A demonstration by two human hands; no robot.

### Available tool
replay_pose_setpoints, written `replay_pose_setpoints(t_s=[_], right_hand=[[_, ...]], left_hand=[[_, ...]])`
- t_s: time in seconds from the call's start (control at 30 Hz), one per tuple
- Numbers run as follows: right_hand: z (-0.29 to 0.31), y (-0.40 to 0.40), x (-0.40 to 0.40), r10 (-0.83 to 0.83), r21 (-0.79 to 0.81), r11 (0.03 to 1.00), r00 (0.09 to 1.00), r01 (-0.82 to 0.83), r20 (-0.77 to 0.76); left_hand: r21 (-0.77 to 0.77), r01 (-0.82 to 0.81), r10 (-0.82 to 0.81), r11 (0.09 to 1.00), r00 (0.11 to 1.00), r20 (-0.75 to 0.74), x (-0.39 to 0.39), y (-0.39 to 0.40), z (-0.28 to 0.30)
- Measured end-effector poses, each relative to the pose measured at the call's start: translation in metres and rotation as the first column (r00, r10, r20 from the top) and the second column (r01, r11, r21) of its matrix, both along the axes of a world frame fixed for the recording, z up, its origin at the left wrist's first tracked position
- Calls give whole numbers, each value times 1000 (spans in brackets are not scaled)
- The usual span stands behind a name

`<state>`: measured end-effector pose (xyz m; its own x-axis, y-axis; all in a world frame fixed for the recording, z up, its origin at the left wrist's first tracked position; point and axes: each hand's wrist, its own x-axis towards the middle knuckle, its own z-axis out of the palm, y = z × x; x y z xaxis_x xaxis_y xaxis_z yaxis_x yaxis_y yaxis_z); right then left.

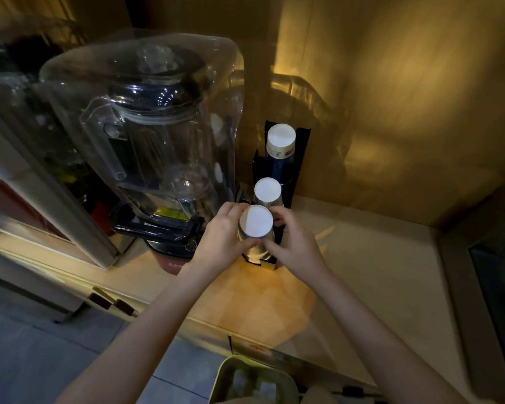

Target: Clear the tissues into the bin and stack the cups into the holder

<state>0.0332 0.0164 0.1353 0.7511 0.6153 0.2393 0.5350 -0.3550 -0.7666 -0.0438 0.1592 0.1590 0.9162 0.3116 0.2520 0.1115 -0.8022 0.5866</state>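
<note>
A black cup holder stands upright on the counter against the wall, with three slots in a row. The far slot holds an upside-down stack of cups with a white base and blue side. The middle slot holds an inverted cup. Both hands hold the nearest inverted cup, its white base facing up, over the front slot. My left hand grips its left side and my right hand pinches its right side. The green bin sits on the floor below, with white tissue inside.
A large blender under a clear plastic cover stands just left of the holder, close to my left hand. The pale counter runs right toward a dark sink edge. A wall is directly behind the holder.
</note>
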Motion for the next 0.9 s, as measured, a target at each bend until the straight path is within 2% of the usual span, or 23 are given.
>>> replay_pose_setpoints(t_s=[0.2,0.4,0.63,0.73,0.8,0.9], right_hand=[[-11,0,4,-1,-191,982,997,15,74],[-18,5,8,5,-307,951,992,34,123],[-19,6,9,8,-345,938,991,38,132],[-11,5,9,28,-363,932,995,7,91],[3,3,13,-1,-310,951,999,14,41],[39,-4,24,-106,-10,994,989,106,-101]], left_hand=[[-12,0,-1,1000,996,-92,7,1,-15],[-13,2,-4,1000,985,-174,12,3,-25],[16,-3,6,1000,975,-221,15,2,-28],[8,19,-16,1000,960,-281,18,1,-20],[6,38,-35,999,961,-275,24,-1,-9],[16,38,-34,999,979,-200,41,-2,22]])
